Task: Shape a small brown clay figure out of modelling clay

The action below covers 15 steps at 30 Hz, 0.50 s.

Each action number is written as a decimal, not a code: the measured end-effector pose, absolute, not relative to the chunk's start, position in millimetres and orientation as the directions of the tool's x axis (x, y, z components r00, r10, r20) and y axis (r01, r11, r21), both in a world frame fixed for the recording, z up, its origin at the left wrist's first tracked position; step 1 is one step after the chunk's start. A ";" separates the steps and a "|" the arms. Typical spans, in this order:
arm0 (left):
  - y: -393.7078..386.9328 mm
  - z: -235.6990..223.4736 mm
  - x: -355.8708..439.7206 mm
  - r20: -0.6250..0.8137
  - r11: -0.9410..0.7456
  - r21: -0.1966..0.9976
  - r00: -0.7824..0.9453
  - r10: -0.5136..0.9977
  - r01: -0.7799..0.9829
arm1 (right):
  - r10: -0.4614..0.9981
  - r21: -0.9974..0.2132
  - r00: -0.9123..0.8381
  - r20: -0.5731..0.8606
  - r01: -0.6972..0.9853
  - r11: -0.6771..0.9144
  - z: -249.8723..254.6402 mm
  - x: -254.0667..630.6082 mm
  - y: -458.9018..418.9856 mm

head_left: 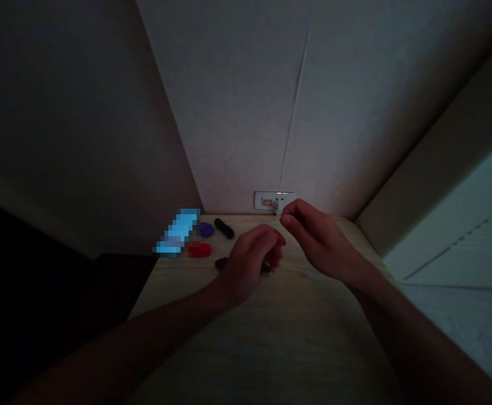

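Observation:
My left hand is curled low over the wooden table, its thumb against the fingers. What lies inside that curl, if anything, is hidden. Beneath it a dark object pokes out on the left, mostly covered. My right hand is raised to the right, with thumb and forefinger pinched together. Whatever the pinch holds is too small or dark to make out. Just past its fingertips, a pale plug shows at the wall socket. I cannot tell whether the fingers touch it.
On the left of the wooden table are a blue bundle, a red bundle and a black elongated object. A bright pixelated patch covers something beside them. A wall stands behind. The light is dim.

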<state>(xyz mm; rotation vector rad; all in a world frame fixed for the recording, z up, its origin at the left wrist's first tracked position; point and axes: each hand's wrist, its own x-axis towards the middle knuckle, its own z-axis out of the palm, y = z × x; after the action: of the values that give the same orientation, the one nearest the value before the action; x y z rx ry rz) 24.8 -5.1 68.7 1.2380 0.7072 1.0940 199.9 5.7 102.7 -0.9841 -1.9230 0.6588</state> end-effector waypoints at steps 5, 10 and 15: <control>-23.9 51.2 28.2 -0.024 0.157 0.911 0.331 0.943 -0.382 | 0.843 -0.781 -0.349 0.409 0.345 0.521 65.9 214.9 -11.7; -32.9 42.6 25.3 -0.125 0.247 0.879 0.304 0.944 -0.407 | 0.804 -0.763 -0.375 0.462 0.293 0.576 37.8 215.1 -35.1; -44.1 40.5 25.6 -0.207 0.323 0.866 0.314 0.927 -0.382 | 0.780 -0.749 -0.321 0.538 0.243 0.616 31.0 220.0 -42.3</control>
<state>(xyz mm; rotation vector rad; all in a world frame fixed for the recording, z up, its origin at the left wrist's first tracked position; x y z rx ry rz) 25.6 -44.1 40.5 0.8082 0.8206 0.9986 220.0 -42.3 31.0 -0.8199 -1.8626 0.6878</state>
